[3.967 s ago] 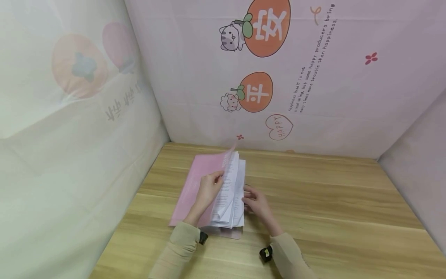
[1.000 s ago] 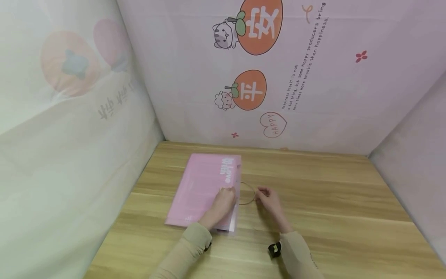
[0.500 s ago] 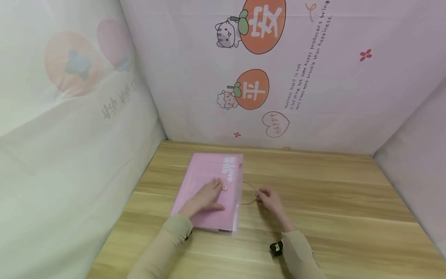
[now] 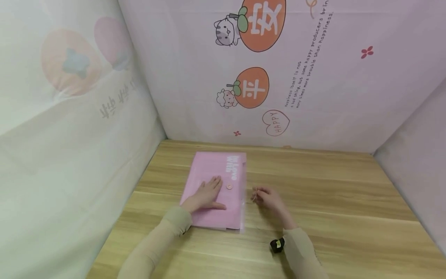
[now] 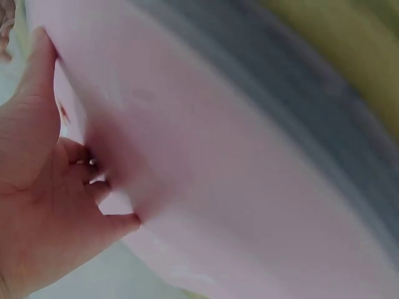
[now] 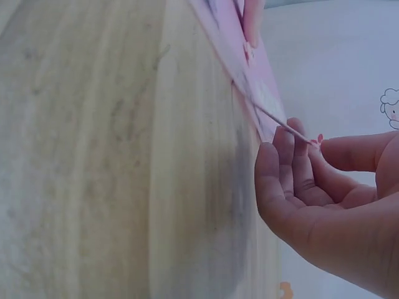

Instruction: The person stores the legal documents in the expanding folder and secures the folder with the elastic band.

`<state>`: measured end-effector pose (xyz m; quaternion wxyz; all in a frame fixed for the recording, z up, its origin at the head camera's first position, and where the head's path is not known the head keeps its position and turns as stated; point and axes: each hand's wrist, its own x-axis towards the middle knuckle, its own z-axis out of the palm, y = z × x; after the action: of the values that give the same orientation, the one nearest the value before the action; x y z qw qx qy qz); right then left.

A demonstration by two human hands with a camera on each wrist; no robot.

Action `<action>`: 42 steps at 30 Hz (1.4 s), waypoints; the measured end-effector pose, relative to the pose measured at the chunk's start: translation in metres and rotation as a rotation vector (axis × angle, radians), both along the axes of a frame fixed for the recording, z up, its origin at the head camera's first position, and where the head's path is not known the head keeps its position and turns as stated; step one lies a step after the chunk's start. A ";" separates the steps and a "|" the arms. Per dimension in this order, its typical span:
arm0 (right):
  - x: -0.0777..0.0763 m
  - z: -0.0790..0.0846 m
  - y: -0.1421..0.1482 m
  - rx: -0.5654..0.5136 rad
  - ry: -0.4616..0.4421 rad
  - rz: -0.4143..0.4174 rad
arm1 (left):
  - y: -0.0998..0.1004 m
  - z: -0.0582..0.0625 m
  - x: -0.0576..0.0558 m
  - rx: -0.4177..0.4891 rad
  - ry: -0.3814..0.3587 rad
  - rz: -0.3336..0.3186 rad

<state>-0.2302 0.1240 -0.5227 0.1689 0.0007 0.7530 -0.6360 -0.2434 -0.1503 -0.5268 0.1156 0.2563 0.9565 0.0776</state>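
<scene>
A pink translucent file folder (image 4: 209,166) lies closed on the table, with white lettering near its top right and a small round button (image 4: 229,186) on the cover. Fingers spread, my left hand (image 4: 206,195) rests flat on that cover, left of the button. In the left wrist view its fingertips touch the pink surface. Just off the folder's right edge, my right hand (image 4: 266,197) pinches a thin elastic cord (image 6: 277,118) between thumb and finger. The right wrist view shows the cord stretched from the folder's edge to this pinch. Papers inside are hidden by the cover.
The wooden table (image 4: 331,201) extends to the right of the folder. A printed cloth wall (image 4: 313,128) rises behind the table, and a white cloth (image 4: 87,155) hangs at the left. Black wrist cameras sit at both cuffs, the right one (image 4: 277,245) plainly visible.
The cover, lifted over papers earlier, now lies down. My left hand moved left off the button and flattened. My right hand took the cord; its loop now looks smaller. The folder shifted slightly right.
</scene>
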 end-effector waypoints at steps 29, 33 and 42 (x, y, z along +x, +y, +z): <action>-0.016 0.013 0.034 0.756 0.634 0.368 | 0.083 -0.011 0.012 -0.030 0.155 -0.040; -0.017 0.011 0.033 0.749 0.621 0.397 | 0.072 -0.015 0.004 -0.018 0.092 -0.099; -0.020 0.008 0.033 0.721 0.623 0.388 | 0.030 -0.002 -0.015 0.063 0.060 -0.352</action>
<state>-0.2505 0.1574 -0.5152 0.0405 -0.2705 0.9253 -0.2627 -0.2588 -0.1204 -0.5291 0.0909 0.4252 0.8971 0.0783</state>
